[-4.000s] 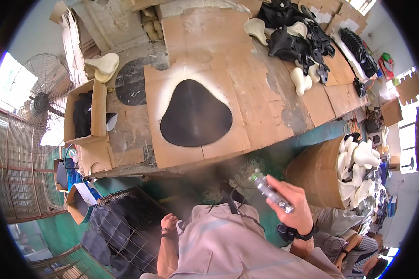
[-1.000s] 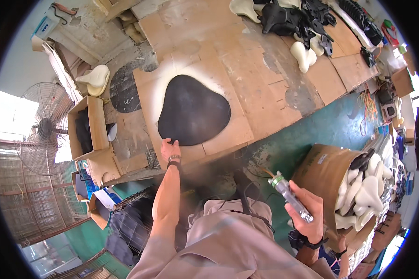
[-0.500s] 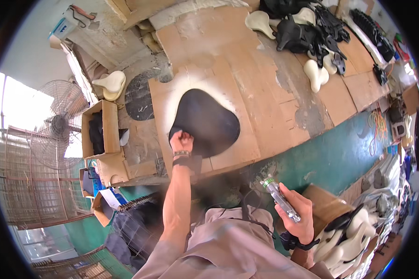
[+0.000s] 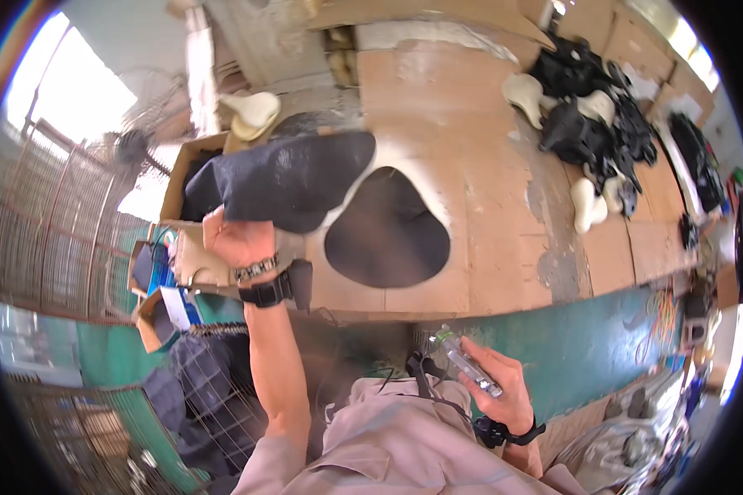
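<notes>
My left hand (image 4: pixel 239 239) is closed on the near edge of a black saddle-cover sheet (image 4: pixel 293 177), lifted at the table's left side. The sheet sags and hangs partly over a cardboard box. Another rounded-triangle black sheet (image 4: pixel 388 235) lies flat on the cardboard, with a whitish haze around its upper edges. In front of the table my right hand (image 4: pixel 504 386) is wrapped round a silver tool with a green end, which looks like a spray gun (image 4: pixel 466 361); its lower part is hidden by the fingers.
The open cardboard box (image 4: pixel 177 181) stands at the table's left edge, near a cream saddle (image 4: pixel 256 111). Cream saddles and black saddle shells (image 4: pixel 578 132) are heaped at the far right. A wire rack with dark cloth (image 4: pixel 202 384) is below left, a fan (image 4: pixel 132 148) beyond.
My left hand has peeled up a black sheet and carried it left, exposing another beneath. My right hand, still gripping the spray gun, has shifted slightly left in view. The view has turned.
</notes>
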The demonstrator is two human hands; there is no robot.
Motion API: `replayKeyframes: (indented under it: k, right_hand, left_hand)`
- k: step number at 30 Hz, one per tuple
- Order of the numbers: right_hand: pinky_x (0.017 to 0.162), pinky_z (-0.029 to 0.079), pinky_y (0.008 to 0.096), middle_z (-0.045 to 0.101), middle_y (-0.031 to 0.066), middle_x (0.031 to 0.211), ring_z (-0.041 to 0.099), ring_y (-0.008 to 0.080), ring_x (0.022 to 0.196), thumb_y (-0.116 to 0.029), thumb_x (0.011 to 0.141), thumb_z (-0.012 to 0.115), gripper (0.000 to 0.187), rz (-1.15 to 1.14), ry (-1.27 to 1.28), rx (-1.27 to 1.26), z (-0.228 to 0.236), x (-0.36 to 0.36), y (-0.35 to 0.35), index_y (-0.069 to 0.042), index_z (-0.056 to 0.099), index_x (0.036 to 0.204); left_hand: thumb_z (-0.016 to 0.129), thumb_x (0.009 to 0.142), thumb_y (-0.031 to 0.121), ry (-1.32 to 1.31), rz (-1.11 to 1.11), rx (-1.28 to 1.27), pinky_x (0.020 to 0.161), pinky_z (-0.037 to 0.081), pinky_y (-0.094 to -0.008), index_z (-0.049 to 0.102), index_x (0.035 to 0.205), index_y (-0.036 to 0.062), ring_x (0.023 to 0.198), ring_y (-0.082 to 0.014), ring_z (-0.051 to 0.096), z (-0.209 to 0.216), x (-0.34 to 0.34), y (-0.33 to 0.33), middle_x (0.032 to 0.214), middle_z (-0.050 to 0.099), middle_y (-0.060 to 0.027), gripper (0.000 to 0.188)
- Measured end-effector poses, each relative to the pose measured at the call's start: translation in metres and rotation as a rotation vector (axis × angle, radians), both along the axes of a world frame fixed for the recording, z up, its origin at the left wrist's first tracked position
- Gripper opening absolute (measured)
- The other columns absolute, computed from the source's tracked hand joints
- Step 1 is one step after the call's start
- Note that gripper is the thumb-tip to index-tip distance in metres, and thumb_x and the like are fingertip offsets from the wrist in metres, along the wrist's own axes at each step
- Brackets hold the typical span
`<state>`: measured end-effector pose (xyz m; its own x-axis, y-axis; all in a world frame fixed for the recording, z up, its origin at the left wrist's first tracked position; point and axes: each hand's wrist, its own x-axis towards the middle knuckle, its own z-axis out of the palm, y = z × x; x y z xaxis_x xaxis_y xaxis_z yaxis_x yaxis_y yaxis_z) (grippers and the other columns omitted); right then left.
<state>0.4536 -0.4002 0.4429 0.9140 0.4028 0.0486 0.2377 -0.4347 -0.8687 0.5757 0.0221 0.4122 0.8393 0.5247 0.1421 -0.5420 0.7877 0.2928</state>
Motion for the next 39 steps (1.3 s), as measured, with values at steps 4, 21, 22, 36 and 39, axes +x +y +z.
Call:
replayKeyframes:
  k: [4, 21, 22, 36, 39]
  right_hand:
    - [0.072, 0.052, 0.0342, 0.068, 0.0195, 0.093, 0.066, 0.0322, 0.077, 0.004, 0.074, 0.070, 0.051, 0.182, -0.007, -0.041, 0.007, 0.001, 0.028, 0.003, 0.061, 0.124]
    - [0.073, 0.048, 0.0250, 0.063, 0.0049, 0.089, 0.057, 0.0110, 0.079, -0.018, 0.090, 0.068, 0.051, 0.985, 0.128, -0.212, 0.071, -0.073, 0.128, 0.007, 0.054, 0.133]
    - [0.073, 0.048, 0.0245, 0.063, 0.0045, 0.089, 0.056, 0.0106, 0.079, -0.018, 0.090, 0.068, 0.051, 1.010, 0.153, -0.214, 0.071, -0.079, 0.139, 0.006, 0.054, 0.133]
    - [0.070, 0.045, 0.0232, 0.059, 0.0015, 0.085, 0.051, 0.0085, 0.075, -0.007, 0.086, 0.063, 0.048, 1.191, 0.125, -0.412, 0.042, -0.118, 0.218, 0.006, 0.056, 0.131]
    - [0.071, 0.045, 0.0231, 0.059, 0.0013, 0.086, 0.050, 0.0083, 0.076, -0.005, 0.086, 0.062, 0.047, 1.201, 0.123, -0.431, 0.041, -0.122, 0.225, 0.006, 0.055, 0.131]
  left_hand:
    - [0.052, 0.076, 0.012, 0.021, 0.262, -0.026, 0.104, 0.044, -0.0505, 0.062, 0.119, -0.0009, 0.114, -0.0332, 0.062, 0.012, -0.115, -0.001, 0.121, 0.065, -0.0158, 0.046]
    - [0.052, 0.076, 0.010, 0.045, 1.227, -0.281, 0.092, 0.048, -0.0413, 0.063, 0.102, 0.0011, 0.099, -0.0286, 0.062, -0.016, -0.564, -0.029, 0.104, 0.067, -0.0104, 0.030]
    - [0.053, 0.074, 0.010, 0.079, 1.311, -0.275, 0.096, 0.046, -0.0431, 0.063, 0.107, 0.0012, 0.104, -0.0295, 0.062, -0.021, -0.585, -0.029, 0.109, 0.067, -0.0104, 0.035]
    - [0.057, 0.071, 0.005, 0.824, 1.681, -1.038, 0.084, 0.052, -0.0605, 0.055, 0.105, -0.0013, 0.098, -0.0336, 0.059, -0.266, -0.783, -0.238, 0.104, 0.059, -0.0127, 0.034]
    - [0.059, 0.069, 0.000, 1.129, 1.813, -1.252, 0.078, 0.055, -0.0567, 0.049, 0.124, 0.0076, 0.090, -0.0303, 0.058, -0.299, -0.791, -0.256, 0.105, 0.056, -0.0111, 0.056]
